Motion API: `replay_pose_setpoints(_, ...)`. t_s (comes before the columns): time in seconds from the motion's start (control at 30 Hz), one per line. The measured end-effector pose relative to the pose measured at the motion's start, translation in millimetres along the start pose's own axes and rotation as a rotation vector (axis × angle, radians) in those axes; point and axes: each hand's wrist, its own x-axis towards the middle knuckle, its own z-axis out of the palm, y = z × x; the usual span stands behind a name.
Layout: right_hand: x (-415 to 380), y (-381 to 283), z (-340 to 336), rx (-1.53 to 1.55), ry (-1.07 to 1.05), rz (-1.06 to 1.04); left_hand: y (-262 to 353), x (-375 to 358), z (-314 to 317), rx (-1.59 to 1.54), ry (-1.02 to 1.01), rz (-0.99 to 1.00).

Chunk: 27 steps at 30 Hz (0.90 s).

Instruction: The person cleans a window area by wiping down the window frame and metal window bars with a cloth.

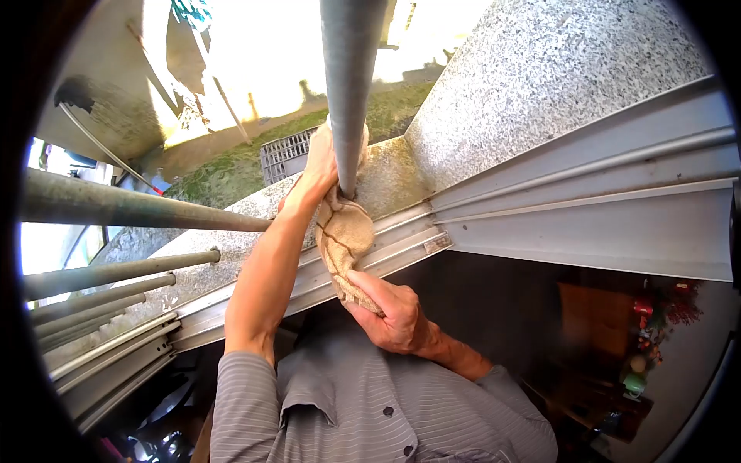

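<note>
A beige cloth [345,239] with brown lines bends round the lower end of an upright metal bar [347,92]. My right hand [394,316] is closed on the near end of the cloth, thumb on top. My left arm reaches out past the window track to the far side of the bar. There my left hand [323,154] is up against the bar, which hides most of its fingers; whether they grip the bar or the cloth's far end cannot be seen.
More metal bars [147,207] stand to the left. The sliding window track [401,235] crosses below a speckled stone sill and wall [556,85]. Outside lie a grey grate [285,157] and mossy ground. Indoors, at lower right, are dark furniture and a red decoration [642,307].
</note>
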Motion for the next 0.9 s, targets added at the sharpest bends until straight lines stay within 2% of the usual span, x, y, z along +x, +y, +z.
replay_pose_setpoints(0.07,-1,-7,-6,0.008,-0.005,-0.054,35,-20,-31,-0.156,-0.046,-0.134)
replay_pose_setpoints(0.17,-7,-11,-18,0.055,-0.037,-0.105,84,-42,-70,-0.297,-0.110,-0.537)
replay_pose_setpoints(0.23,-11,-14,-31,0.053,-0.065,-0.133,93,-68,-87,-0.432,-0.038,-0.531)
replay_pose_setpoints(0.3,-16,-16,-41,0.095,-0.074,-0.164,96,-106,-104,-0.101,-0.002,-0.188)
replay_pose_setpoints(0.37,-20,-19,-53,0.152,-0.062,-0.130,137,-135,-133,0.077,-0.101,-0.225)
replay_pose_setpoints(0.43,-29,-21,-64,0.208,-0.064,-0.066,149,-149,-150,0.074,-0.379,-0.467)
replay_pose_setpoints(0.53,-37,-34,-81,0.155,-0.003,0.115,155,-153,-132,-0.538,-0.189,-0.494)
replay_pose_setpoints(0.6,-47,-40,-88,0.136,0.037,0.274,175,-126,-108,-0.952,0.031,-0.639)
replay_pose_setpoints(0.63,-51,-39,-89,0.105,0.063,0.256,177,-108,-92,-1.356,-0.013,-0.714)
replay_pose_setpoints(0.67,-54,-37,-91,0.073,0.089,0.238,169,-96,-84,-0.663,-0.192,-0.246)
replay_pose_setpoints(0.73,-52,-40,-92,0.022,0.135,0.223,158,-60,-62,-0.370,-0.374,-0.089)
replay_pose_setpoints(0.8,-53,-34,-89,-0.003,0.168,0.228,116,-44,-6,-0.098,-0.373,0.192)
replay_pose_setpoints(0.87,-50,-29,-87,-0.011,0.171,0.227,81,-38,34,-0.137,-0.263,0.376)
replay_pose_setpoints(0.9,-50,-25,-85,-0.028,0.167,0.209,84,-34,32,-0.154,-0.212,0.465)
